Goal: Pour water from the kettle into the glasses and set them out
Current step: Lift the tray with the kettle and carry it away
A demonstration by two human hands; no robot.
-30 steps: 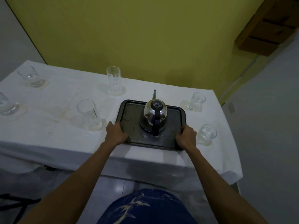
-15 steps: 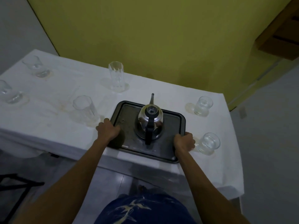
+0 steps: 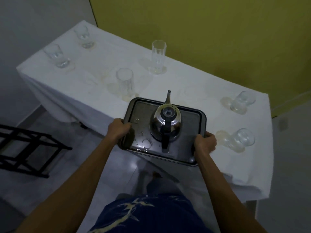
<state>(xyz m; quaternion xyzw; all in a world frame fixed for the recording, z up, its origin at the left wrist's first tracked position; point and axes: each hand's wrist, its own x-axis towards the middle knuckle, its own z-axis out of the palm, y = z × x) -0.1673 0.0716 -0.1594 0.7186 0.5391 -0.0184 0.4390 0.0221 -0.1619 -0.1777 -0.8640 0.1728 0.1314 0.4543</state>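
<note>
In the head view we see the kettle (image 3: 165, 125) upright in the middle of a dark tray (image 3: 193, 118), its spout toward twelve o'clock and its handle toward six. Our left hand (image 3: 118, 130) curls round the tray's rim at nine o'clock and our right hand (image 3: 204, 143) clasps it at four, both firmly closed on that rim. The tray juts past the near edge of the white-clothed table (image 3: 193, 81). We judge it lifted, though contact is hard to read. Six glasses stand out on the cloth: a tumbler (image 3: 125, 83) just beyond the tray at eleven, a tall faceted glass (image 3: 158, 56) at twelve, a left glass (image 3: 56, 55) and a corner glass (image 3: 84, 37) well off at ten, a rear right glass (image 3: 242, 102) at two and a near right glass (image 3: 243, 140) at three. Setting out looks done, each on a damp ring. Water levels are too faint to confirm the pouring. Droplets (image 3: 146, 142) wet the tray, the lid hides the kettle's contents, and the frame edge cuts off a black rack (image 3: 25, 148) at eight.
</note>
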